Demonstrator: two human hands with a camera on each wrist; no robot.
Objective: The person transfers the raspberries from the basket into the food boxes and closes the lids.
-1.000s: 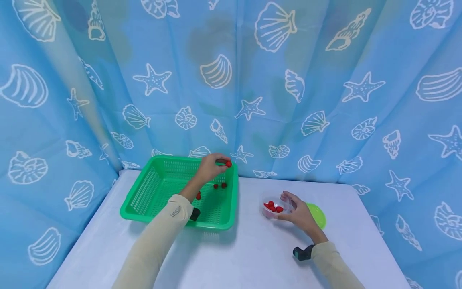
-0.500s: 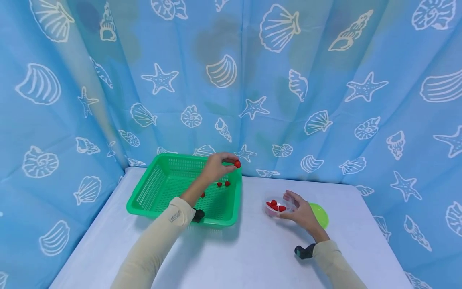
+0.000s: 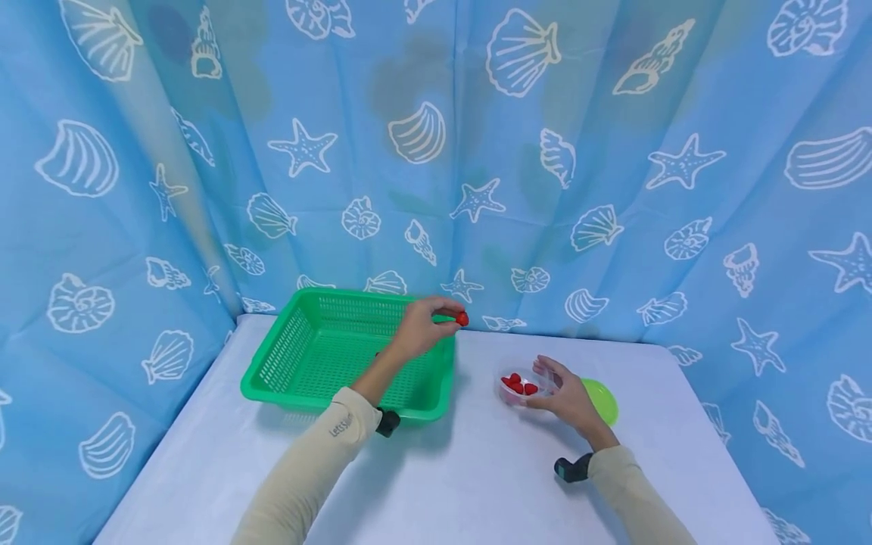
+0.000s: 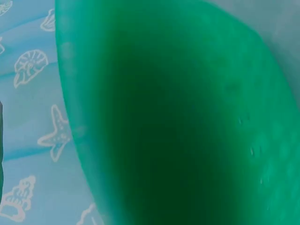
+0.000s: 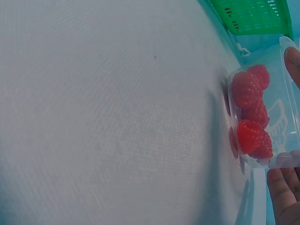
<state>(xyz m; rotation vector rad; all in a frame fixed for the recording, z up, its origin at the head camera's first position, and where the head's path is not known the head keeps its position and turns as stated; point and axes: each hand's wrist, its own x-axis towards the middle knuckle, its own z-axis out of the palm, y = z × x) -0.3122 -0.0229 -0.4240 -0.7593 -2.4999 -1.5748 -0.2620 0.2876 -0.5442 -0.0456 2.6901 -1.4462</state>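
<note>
Shell-print curtain (image 3: 504, 235) behind white table (image 3: 463, 484). Your left hand (image 3: 424, 327) pinches one raspberry (image 3: 462, 319) near the right edge of the green basket (image 3: 253, 389), by the table's far-left corner. Clear tub (image 3: 509, 398), gripped by your right hand (image 3: 568, 397), lies rightward and nearer you from that raspberry.

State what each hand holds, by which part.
Left hand: small red berry, pinched, spot too small to tell. Right hand: round clear plastic tub, gripped by its sides.
</note>
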